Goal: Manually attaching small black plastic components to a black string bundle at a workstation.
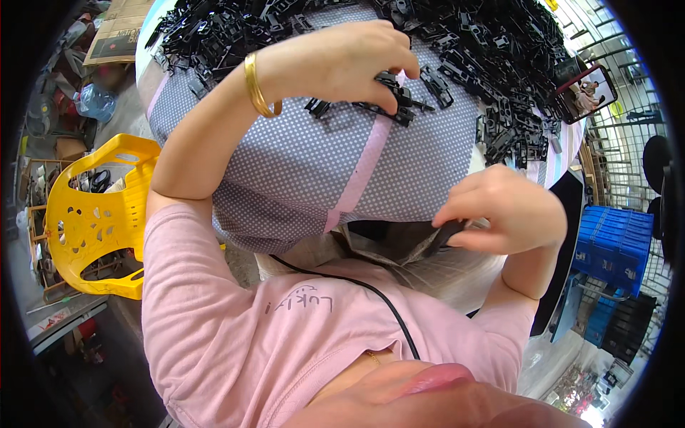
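Note:
Over the far middle of the dotted grey cloth [300, 167], my left hand [349, 68] curls its thumb and fingers around small black plastic parts [399, 107]. A gold bracelet circles that wrist. More loose black parts [437, 85] lie just right of the fingers. Lower right, at the near edge of the cloth, my right hand [499, 210] pinches a dark, flat piece [444, 237] whose kind I cannot make out. Below this edge a pale sack-like opening [399, 258] with a dark inside sits at my lap.
A large heap of black plastic parts [492, 43] spreads over the far side of the table. A phone [586, 93] stands at the right edge. To the left is a yellow plastic chair [85, 214]; blue crates [615, 246] stand at the right by a wire grid.

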Demonstrator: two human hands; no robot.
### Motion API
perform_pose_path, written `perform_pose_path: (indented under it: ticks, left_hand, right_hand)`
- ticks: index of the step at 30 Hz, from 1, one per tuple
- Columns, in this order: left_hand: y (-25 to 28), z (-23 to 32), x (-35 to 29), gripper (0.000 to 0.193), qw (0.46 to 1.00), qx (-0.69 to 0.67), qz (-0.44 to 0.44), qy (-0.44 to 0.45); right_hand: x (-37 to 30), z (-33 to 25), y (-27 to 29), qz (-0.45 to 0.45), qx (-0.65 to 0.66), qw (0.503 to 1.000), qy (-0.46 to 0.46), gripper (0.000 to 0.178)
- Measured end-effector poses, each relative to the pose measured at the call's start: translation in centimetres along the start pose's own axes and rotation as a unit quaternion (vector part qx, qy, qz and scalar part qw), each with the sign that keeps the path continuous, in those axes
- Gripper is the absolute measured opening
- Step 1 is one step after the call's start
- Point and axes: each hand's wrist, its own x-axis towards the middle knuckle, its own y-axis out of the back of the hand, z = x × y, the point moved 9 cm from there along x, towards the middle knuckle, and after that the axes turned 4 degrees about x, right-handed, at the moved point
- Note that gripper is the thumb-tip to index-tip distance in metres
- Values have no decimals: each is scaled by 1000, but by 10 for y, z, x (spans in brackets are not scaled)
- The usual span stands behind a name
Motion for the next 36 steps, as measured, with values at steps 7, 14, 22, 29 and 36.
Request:
perform_pose_path:
  ticks: [7,14,22,29,36]
  left_hand:
    - [-30,15,1,39,993,91,-19,77]
    - [-31,24,5,33,994,52,61,76]
    - [-37,6,1,25,994,57,-49,79]
    - [-16,-11,3,38,985,-9,81,154]
    - [-8,-48,2,32,902,-311,95,286]
  right_hand:
    - [-3,27,16,71,-27,993,-89,23]
    - [-10,49,68,417,-343,834,-116,17]
    - [0,61,65,412,-257,864,-135,17]
    - [-17,69,76,461,-201,849,-161,11]
    - [-51,81,94,580,-23,805,-127,13]
